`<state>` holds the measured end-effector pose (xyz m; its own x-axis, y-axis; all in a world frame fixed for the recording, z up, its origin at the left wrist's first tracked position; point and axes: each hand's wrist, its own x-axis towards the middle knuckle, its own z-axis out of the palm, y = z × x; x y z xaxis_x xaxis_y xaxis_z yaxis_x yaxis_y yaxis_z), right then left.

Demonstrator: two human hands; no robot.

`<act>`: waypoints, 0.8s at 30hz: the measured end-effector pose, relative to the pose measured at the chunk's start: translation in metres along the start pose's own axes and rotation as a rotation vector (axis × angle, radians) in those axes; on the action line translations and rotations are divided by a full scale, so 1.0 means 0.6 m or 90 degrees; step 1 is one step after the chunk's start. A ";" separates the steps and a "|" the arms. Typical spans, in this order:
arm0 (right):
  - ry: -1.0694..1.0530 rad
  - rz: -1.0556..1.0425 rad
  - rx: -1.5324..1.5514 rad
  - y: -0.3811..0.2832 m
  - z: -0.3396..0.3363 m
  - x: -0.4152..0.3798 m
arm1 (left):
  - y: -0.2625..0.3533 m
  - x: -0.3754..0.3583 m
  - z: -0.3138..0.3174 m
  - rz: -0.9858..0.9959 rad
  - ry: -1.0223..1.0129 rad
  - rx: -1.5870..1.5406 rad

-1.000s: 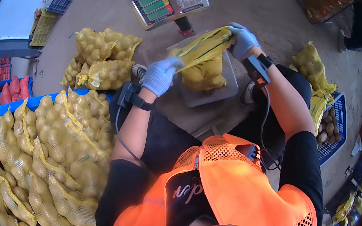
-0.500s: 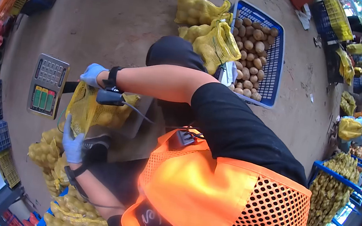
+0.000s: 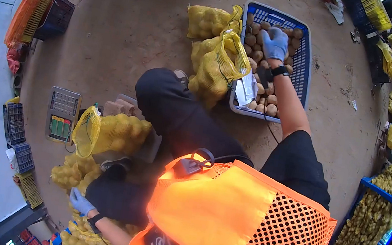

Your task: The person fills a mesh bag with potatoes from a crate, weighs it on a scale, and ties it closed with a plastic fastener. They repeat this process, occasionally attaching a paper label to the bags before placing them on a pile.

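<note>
My right hand (image 3: 274,44), in a blue-grey glove, is down in the blue crate (image 3: 303,70) at the upper right, its fingers curled over a potato that they mostly hide. Loose brown potatoes (image 3: 272,100) lie around it, and white paper (image 3: 245,90) rests at the crate's near-left corner. My left hand (image 3: 80,201), gloved too, is low at the left with fingers stretched out, beside filled yellow mesh sacks (image 3: 68,173). Between the hands, an open-mouthed mesh sack of potatoes (image 3: 122,135) lies on the scale platform (image 3: 150,148), next to the scale display (image 3: 62,115).
Two filled mesh sacks (image 3: 210,67) stand against the crate's left side. My bent knee (image 3: 160,93) is between scale and crate. Stacked crates (image 3: 54,17) line the left edge. A blue rack of potato sacks (image 3: 372,215) is at the right.
My right hand has left the sack on the scale and moved to the potato crate. My left hand has let go of the sack and dropped lower. The sack's mouth now gapes.
</note>
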<state>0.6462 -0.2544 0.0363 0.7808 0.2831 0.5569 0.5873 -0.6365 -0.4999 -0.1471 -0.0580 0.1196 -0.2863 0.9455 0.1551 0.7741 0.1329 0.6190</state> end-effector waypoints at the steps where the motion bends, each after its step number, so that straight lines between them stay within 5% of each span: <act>1: -0.131 0.139 -0.115 0.083 0.006 -0.010 | -0.004 -0.011 0.001 -0.048 0.040 0.026; 2: -0.223 0.257 -0.205 0.158 0.026 -0.015 | -0.004 -0.017 0.002 -0.045 0.047 0.031; 8: -0.399 0.295 -0.376 0.218 0.056 -0.037 | 0.002 -0.026 -0.010 -0.024 0.052 0.249; 13: -0.570 0.465 -0.508 0.149 0.082 0.006 | 0.013 -0.024 0.000 -0.069 0.043 0.279; 18: -0.543 0.413 -0.539 0.187 0.090 -0.003 | 0.064 -0.031 0.020 -0.015 0.002 0.439; 22: -0.397 0.305 -0.216 0.245 0.083 -0.072 | 0.071 -0.030 0.027 0.004 0.003 0.454; 24: -0.280 0.468 0.341 0.231 0.068 -0.097 | 0.084 -0.033 0.036 0.018 0.005 0.423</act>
<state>0.6910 -0.3299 -0.0921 0.9331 0.2593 -0.2492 -0.1371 -0.3843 -0.9130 -0.0900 -0.0638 0.1312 -0.2625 0.9496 0.1713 0.9642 0.2649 0.0088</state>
